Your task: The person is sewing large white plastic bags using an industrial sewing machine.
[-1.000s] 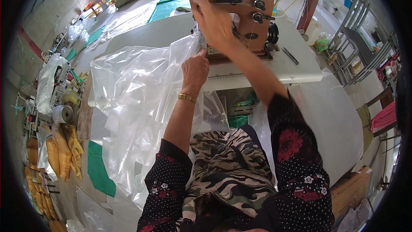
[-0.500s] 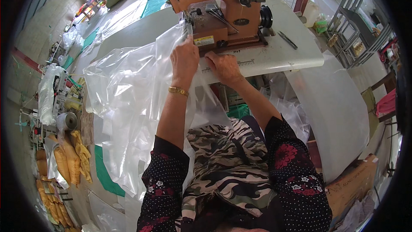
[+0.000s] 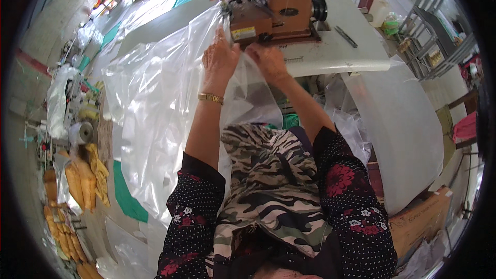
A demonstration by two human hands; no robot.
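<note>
A large sheet of clear plastic film (image 3: 155, 103) hangs off the left side of a white sewing table (image 3: 336, 54) and drapes down over my lap. My left hand (image 3: 219, 59), with a gold bracelet at the wrist, pinches the film's edge right below the needle end of the brown sewing machine (image 3: 263, 0). Just to its right, my right hand (image 3: 268, 62) holds the same edge against the table front. Both hands are closed on the film, a few centimetres apart.
A dark pen-like tool (image 3: 345, 36) lies on the table to the right of the machine. A white plastic roll (image 3: 408, 129) leans at the right above a cardboard box (image 3: 418, 222). Yellow bundles (image 3: 82, 181) and a tape roll (image 3: 81, 133) lie on the floor at the left.
My right hand came down from the machine's top to the film edge beside my left hand. Both hands have shifted up toward the needle end with the film.
</note>
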